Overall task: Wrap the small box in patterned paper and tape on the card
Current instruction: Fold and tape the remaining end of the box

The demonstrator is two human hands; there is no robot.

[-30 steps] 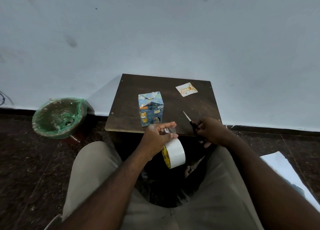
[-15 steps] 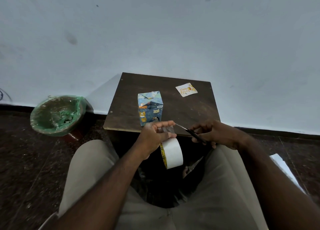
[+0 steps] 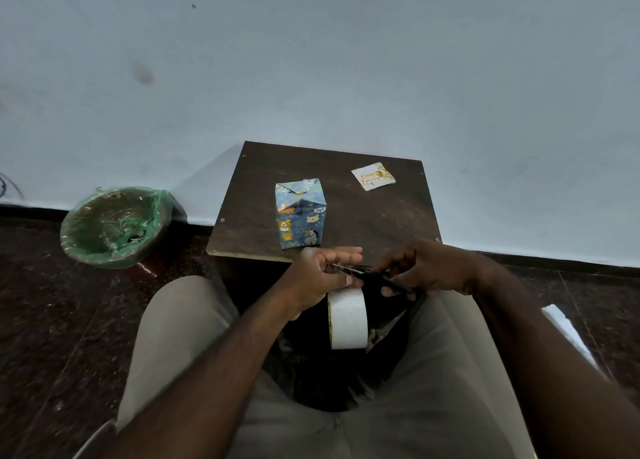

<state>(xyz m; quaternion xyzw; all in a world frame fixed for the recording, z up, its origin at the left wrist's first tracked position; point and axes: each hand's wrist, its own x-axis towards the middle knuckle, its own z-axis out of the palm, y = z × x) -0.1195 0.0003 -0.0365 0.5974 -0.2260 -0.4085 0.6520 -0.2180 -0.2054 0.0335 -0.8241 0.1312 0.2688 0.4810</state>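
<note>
My left hand [image 3: 322, 278] pinches a strip from the white tape roll [image 3: 348, 320]; my right hand [image 3: 426, 268] grips black scissors [image 3: 374, 275] at it. Thin and sticky, I judge: better held taut by its ends. The patterned wrapped box [image 3: 300, 216] stands on the dark wooden counter [image 3: 381, 223], near edge.

The left hand [image 3: 320, 280] holds the tape roll [image 3: 348, 320], the right hand [image 3: 427, 270] grips scissors [image 3: 379, 277].

A box [image 3: 300, 214] wrapped in blue paper [image 3: 298, 195] printed with yellow lions and pale bears stood on a dark brown table [image 3: 381, 223], a white card [image 3: 373, 176] lettered in gold at its far right, a white tape roll [image 3: 348, 320] nearer, and a green-lined bin [image 3: 114, 226] on dark speckled floor [image 3: 52, 320] to the left.
</note>
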